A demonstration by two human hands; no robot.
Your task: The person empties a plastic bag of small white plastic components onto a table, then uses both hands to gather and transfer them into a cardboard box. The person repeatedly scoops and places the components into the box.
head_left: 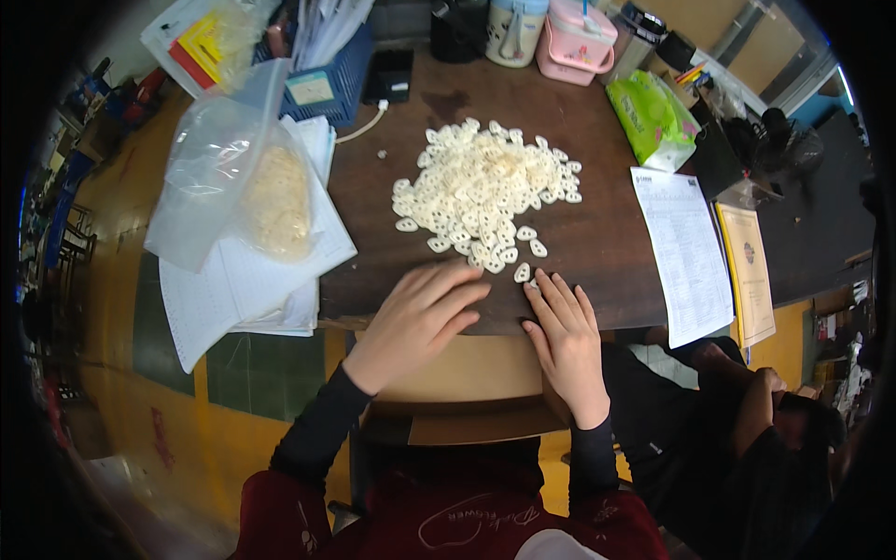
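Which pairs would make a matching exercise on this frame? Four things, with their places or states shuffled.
1. White pieces
2. Right hand
3. Green packet
4. Blue basket

A. Just beyond the printed sheet
B. Holding papers
C. Heaped on the table
D. Fingers extended toward the heap's near side

Pairs: 1-C, 2-D, 3-A, 4-B

The right hand (565,345) partly hides a small, flat, off-white piece (533,283) under its fingertips. Whether the left hand (420,313) touches the heap of off-white, holed flat pieces (490,187) is unclear; the heap's lower layers are buried. Pale contents of the clear plastic bag (275,201) blur together. The top edge crops the white-and-blue container (516,37). Print on the white paper sheet (686,257) is too small to read.
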